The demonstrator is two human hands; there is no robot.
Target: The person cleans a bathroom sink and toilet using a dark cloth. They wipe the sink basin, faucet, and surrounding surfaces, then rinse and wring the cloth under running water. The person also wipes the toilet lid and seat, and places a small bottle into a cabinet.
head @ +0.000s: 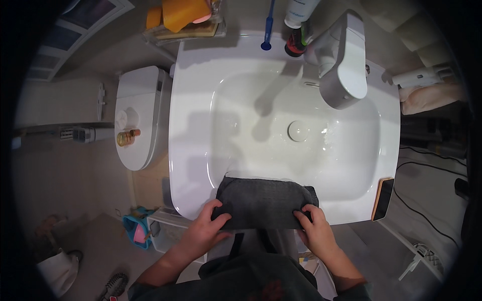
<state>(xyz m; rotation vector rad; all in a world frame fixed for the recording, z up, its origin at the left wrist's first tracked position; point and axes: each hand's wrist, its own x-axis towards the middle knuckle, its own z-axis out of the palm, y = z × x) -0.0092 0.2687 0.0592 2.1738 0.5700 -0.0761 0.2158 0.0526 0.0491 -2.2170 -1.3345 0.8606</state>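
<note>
A dark grey folded cloth point(263, 201) spans the front rim of a white washbasin point(192, 150), its far edge reaching over the bowl. My left hand point(207, 224) grips the cloth's left end, with thumb and fingers on the fabric. At the opposite end, my right hand point(314, 224) pinches the cloth in the same way. Some fingertips are hidden behind or under the fabric. Beyond the cloth, a round white drain plug point(298, 131) sits in the bowl. A white faucet point(344, 71) rises at the basin's back right.
A phone point(383, 199) lies on the basin's right front corner. At the back stand a blue-handled brush point(267, 32), a white tube point(299, 13) and a red-and-black container point(295, 45). A closed toilet point(137, 94) is at left, bearing a small amber bottle point(124, 139). Cables point(425, 165) hang at right.
</note>
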